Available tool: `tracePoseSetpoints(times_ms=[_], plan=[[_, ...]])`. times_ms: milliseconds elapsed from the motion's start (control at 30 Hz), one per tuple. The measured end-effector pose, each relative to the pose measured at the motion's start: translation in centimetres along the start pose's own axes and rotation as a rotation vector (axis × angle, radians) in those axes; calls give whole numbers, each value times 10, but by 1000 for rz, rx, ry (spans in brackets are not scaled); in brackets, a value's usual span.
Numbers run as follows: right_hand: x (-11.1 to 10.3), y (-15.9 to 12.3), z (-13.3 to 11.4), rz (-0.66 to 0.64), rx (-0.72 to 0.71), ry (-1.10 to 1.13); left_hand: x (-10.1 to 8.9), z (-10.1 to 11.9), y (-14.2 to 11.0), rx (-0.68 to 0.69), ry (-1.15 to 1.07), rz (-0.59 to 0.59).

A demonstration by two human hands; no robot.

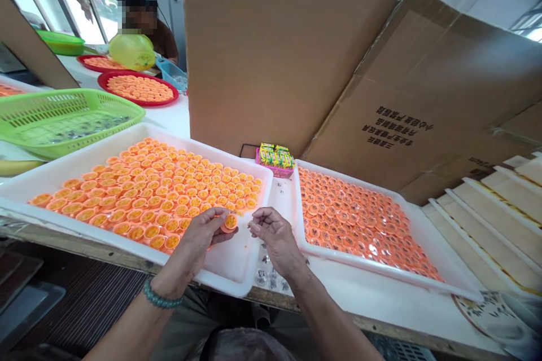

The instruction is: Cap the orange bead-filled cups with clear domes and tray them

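My left hand (208,231) pinches a small round orange cup (231,222) with a yellow, patterned inside, its face turned up. My right hand (274,237) is just to the right, thumb and fingers pressed together on something tiny and pale that I cannot make out. Both hands are over the right end of a white tray (237,275), which holds rows of similar orange cups (144,192). Below my right hand, small clear pieces with dark marks (263,275) lie on the table between the trays.
To the right, another white tray (459,282) holds orange pieces with clear tops. A pink basket (277,171) with yellow-green packets stands behind. Cardboard (271,56) walls off the back. A green basket (71,107) lies at left. Across the table sits a person (165,39) near red trays (158,102).
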State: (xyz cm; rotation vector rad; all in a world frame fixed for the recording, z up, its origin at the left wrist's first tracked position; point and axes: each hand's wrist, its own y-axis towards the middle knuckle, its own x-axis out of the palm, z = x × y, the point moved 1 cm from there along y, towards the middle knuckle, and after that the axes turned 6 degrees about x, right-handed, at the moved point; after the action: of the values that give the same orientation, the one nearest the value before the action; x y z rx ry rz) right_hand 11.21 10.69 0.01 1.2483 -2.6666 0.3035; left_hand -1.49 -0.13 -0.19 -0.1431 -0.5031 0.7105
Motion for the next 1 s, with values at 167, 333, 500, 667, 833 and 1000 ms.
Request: tracePoseSetpoints(times_ms=[167, 333, 500, 667, 833, 1000], plan=[[2, -1, -2, -66, 3, -89, 0, -2, 2, 4, -9, -1], [2, -1, -2, -58, 20, -18, -2, -5, 3, 15, -10, -11], [6, 0, -4, -36, 29, -54, -2, -4, 3, 7, -3, -11], [7, 1, -4, -30, 21, -44, -1, -2, 3, 18, 4, -14], [3, -1, 1, -32, 57, -7, 0, -2, 3, 24, 8, -14], [1, -1, 5, -21, 64, 87, 0, -2, 3, 28, 9, -9]])
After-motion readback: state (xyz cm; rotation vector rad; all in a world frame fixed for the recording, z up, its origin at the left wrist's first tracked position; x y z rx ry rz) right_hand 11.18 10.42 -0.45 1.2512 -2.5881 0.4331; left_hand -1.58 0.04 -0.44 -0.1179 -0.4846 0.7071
